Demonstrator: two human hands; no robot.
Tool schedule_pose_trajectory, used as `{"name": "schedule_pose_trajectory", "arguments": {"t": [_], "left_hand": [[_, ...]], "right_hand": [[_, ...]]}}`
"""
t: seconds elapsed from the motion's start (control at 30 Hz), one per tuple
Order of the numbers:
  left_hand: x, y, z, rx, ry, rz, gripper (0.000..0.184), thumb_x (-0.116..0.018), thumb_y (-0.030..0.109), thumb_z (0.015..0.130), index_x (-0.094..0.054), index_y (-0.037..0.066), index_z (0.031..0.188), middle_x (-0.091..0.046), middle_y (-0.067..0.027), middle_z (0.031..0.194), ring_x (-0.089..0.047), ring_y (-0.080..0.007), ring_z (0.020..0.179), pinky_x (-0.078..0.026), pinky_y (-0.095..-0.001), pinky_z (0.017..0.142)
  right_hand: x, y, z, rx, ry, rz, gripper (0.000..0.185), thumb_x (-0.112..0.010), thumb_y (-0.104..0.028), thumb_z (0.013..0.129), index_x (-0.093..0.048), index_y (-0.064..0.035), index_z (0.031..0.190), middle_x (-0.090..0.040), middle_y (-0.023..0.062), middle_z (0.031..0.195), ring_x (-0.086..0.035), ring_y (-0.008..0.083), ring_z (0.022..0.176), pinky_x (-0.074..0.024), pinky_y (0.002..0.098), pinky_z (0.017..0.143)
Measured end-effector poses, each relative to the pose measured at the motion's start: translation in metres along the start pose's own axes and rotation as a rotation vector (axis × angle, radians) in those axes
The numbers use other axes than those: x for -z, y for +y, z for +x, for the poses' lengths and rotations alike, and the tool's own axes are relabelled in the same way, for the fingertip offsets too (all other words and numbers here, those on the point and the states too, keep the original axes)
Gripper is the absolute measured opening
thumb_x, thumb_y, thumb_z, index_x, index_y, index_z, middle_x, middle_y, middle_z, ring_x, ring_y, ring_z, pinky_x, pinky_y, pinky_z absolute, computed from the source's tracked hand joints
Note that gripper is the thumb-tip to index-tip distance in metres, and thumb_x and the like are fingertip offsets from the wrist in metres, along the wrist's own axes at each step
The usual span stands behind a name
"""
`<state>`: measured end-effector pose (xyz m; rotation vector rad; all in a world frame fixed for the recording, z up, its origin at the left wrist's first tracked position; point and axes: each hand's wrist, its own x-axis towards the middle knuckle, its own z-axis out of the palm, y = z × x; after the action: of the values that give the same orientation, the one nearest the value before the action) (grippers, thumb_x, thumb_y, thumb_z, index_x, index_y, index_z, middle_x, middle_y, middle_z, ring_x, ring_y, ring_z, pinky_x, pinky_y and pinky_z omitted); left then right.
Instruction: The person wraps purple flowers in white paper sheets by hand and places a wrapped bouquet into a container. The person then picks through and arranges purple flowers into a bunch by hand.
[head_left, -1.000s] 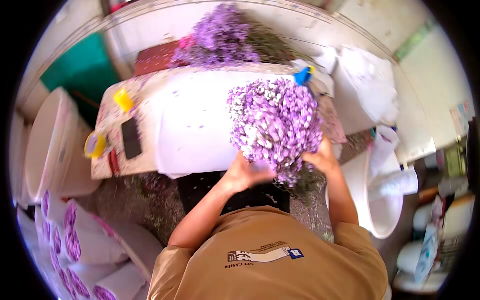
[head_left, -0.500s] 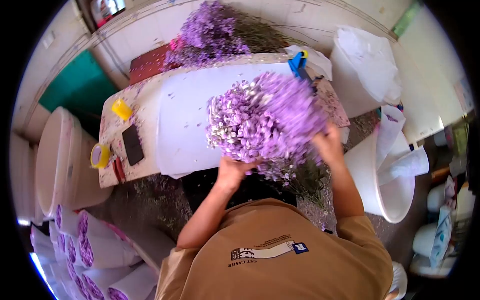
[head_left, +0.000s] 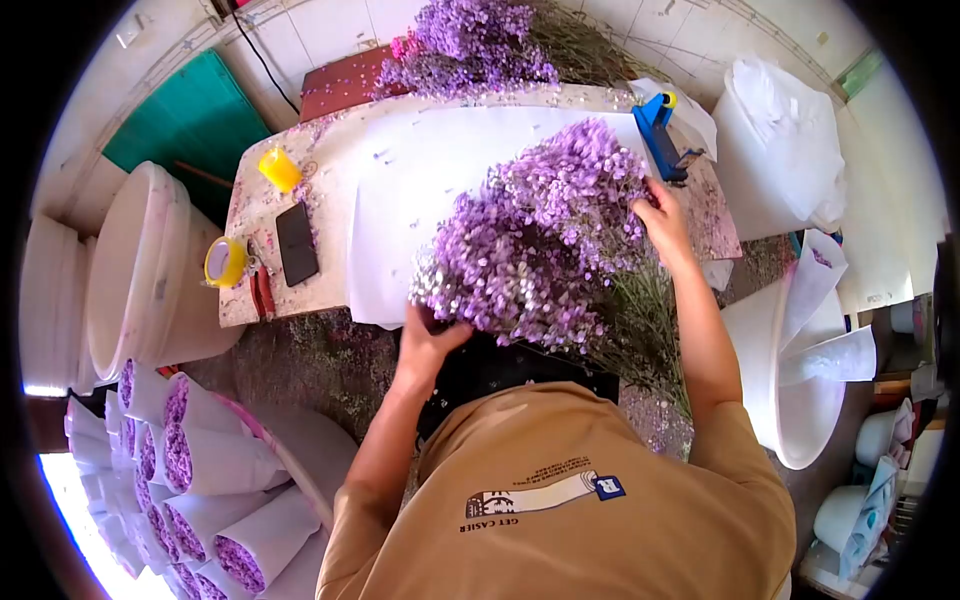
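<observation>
A big loose bunch of purple flowers, some of its small blossoms whitish, is held over the front edge of the table. Its green stems point down to the right, close to my body. At the lower left of the blossoms is my left hand, its thumb apart and its fingers partly hidden among the flowers. My right hand grips the bunch at its upper right side, with the fingertips partly covered. White paper sheets lie flat on the table beneath and behind the flowers.
On the table's left are a phone, yellow tape rolls and red-handled pruners. A blue tape dispenser stands at the right. More purple flowers lie behind. Wrapped bouquets fill the lower left; white bins flank the table.
The bunch has spread wider and its stems show more at the right. My left hand has shifted left along its lower edge. The whole view has tilted slightly.
</observation>
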<state>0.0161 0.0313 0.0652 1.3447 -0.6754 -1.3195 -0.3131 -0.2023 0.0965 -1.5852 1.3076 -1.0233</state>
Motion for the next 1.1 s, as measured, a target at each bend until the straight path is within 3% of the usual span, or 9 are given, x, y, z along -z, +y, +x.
{"name": "schedule_pose_trajectory", "arguments": {"t": [0.1, 0.23, 0.3, 0.37, 0.53, 0.67, 0.8, 1.03, 1.1], "left_hand": [[-0.027, 0.044, -0.004, -0.711, 0.318, 0.531, 0.073, -0.070, -0.005, 0.082, -0.037, -0.002, 0.147, -0.057, -0.0192, 0.135, -0.053, -0.0321, 0.128, -0.040, -0.0423, 0.111], [-0.092, 0.101, 0.003, -1.174, -0.429, 0.815, 0.054, -0.071, 0.008, 0.084, -0.056, 0.002, 0.135, -0.059, -0.0180, 0.136, -0.056, -0.0327, 0.127, -0.040, -0.0467, 0.110], [-0.121, 0.092, 0.009, -1.276, -0.323, 1.092, 0.053, -0.074, 0.022, 0.085, -0.058, 0.004, 0.132, -0.062, -0.0167, 0.130, -0.057, -0.0331, 0.124, -0.039, -0.0474, 0.110], [-0.123, 0.075, 0.013, -1.038, -0.319, 1.554, 0.051, -0.074, 0.037, 0.084, -0.062, 0.001, 0.118, -0.070, -0.0133, 0.100, -0.064, -0.0267, 0.101, -0.043, -0.0424, 0.093], [-0.101, 0.040, -0.004, -0.774, -0.432, 1.562, 0.038, -0.070, 0.037, 0.090, -0.068, 0.002, 0.105, -0.069, -0.0132, 0.074, -0.068, -0.0311, 0.071, -0.049, -0.0427, 0.079], [-0.084, 0.062, 0.035, -0.669, -0.216, 0.920, 0.023, -0.067, 0.019, 0.093, -0.071, 0.003, 0.108, -0.072, -0.0210, 0.092, -0.072, -0.0367, 0.081, -0.057, -0.0430, 0.072], [-0.080, 0.094, 0.111, -0.890, 0.112, 0.811, 0.030, -0.065, 0.012, 0.093, -0.068, 0.005, 0.122, -0.074, -0.0164, 0.106, -0.073, -0.0323, 0.088, -0.057, -0.0398, 0.079], [-0.112, 0.128, 0.143, -0.718, -0.201, 1.316, 0.020, -0.070, 0.014, 0.088, -0.071, 0.008, 0.107, -0.069, -0.0101, 0.107, -0.066, -0.0371, 0.099, -0.053, -0.0459, 0.085], [-0.103, 0.120, 0.122, -1.118, -0.199, 1.176, 0.016, -0.067, 0.004, 0.078, -0.070, 0.007, 0.093, -0.065, -0.0114, 0.093, -0.064, -0.0360, 0.087, -0.053, -0.0463, 0.077]], "right_hand": [[-0.003, -0.007, -0.012, -0.032, 0.025, -0.064, 0.048, -0.062, -0.009, 0.089, -0.057, 0.0055, 0.134, -0.066, 0.0051, 0.117, -0.060, 0.0133, 0.103, -0.0465, 0.0270, 0.091], [-0.009, -0.022, -0.034, 0.099, 0.004, -0.010, 0.046, -0.060, -0.004, 0.089, -0.058, 0.0054, 0.134, -0.069, 0.0073, 0.111, -0.061, 0.0124, 0.093, -0.0484, 0.0277, 0.083], [-0.003, -0.022, -0.036, 0.115, 0.027, 0.116, 0.041, -0.060, 0.001, 0.088, -0.061, 0.0049, 0.129, -0.069, 0.0052, 0.106, -0.061, 0.0124, 0.091, -0.0482, 0.0273, 0.082], [0.015, -0.030, -0.037, 0.174, 0.124, 0.173, 0.038, -0.059, 0.002, 0.089, -0.063, 0.0032, 0.127, -0.068, 0.0038, 0.103, -0.060, 0.0117, 0.088, -0.0477, 0.0268, 0.081], [0.024, -0.016, -0.032, 0.031, 0.252, 0.312, 0.043, -0.064, -0.003, 0.089, -0.060, 0.0061, 0.131, -0.065, 0.0059, 0.113, -0.058, 0.0132, 0.102, -0.0452, 0.0308, 0.095], [0.012, -0.006, -0.030, 0.023, 0.173, 0.334, 0.050, -0.066, -0.006, 0.087, -0.058, 0.0056, 0.135, -0.064, 0.0046, 0.111, -0.057, 0.0117, 0.098, -0.0449, 0.0280, 0.089], [0.012, -0.012, -0.033, 0.026, 0.131, 0.386, 0.049, -0.066, -0.005, 0.086, -0.059, 0.0042, 0.134, -0.065, 0.0046, 0.111, -0.058, 0.0125, 0.099, -0.0445, 0.0292, 0.092], [0.020, -0.024, -0.046, -0.004, 0.180, 0.297, 0.052, -0.067, -0.008, 0.086, -0.056, 0.0091, 0.134, -0.064, 0.0114, 0.120, -0.059, 0.0186, 0.109, -0.0452, 0.0333, 0.098], [0.022, -0.017, -0.041, 0.004, 0.193, 0.310, 0.049, -0.065, -0.006, 0.087, -0.057, 0.0070, 0.134, -0.064, 0.0097, 0.119, -0.058, 0.0178, 0.107, -0.0446, 0.0321, 0.097]]}}
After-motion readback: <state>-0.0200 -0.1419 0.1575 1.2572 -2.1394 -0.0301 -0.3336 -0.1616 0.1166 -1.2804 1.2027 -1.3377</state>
